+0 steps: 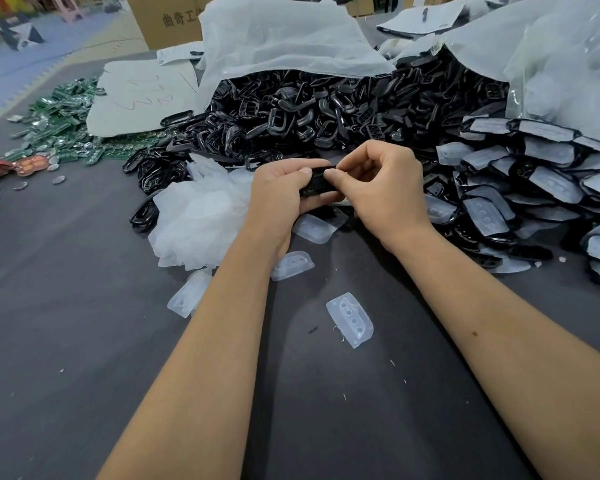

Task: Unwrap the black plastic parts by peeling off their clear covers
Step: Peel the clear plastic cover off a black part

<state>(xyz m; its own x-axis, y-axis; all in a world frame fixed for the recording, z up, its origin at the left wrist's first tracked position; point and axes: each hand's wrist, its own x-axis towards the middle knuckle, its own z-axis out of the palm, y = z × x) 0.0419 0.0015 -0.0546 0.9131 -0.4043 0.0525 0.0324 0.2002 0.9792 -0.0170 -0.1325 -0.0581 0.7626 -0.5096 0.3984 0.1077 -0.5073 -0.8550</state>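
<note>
Above the grey table [84,306], my left hand [278,194] and my right hand [378,188] both grip one black plastic part [317,183]. The left fingers curl round its left end from below. My right thumb and forefinger pinch its upper right edge. Whether a clear cover is still on it cannot be told. A pile of covered black parts [534,181] lies to the right. Bare black parts [309,109] spill from a white bag behind my hands. Peeled clear covers [350,320] lie loose on the table near my forearms.
A heap of clear covers [194,220] sits left of my hands. White plastic bags [284,36] rise at the back. Green circuit boards [63,119] are scattered at the far left beside a white sheet [136,98]. A cardboard box [167,19] stands behind.
</note>
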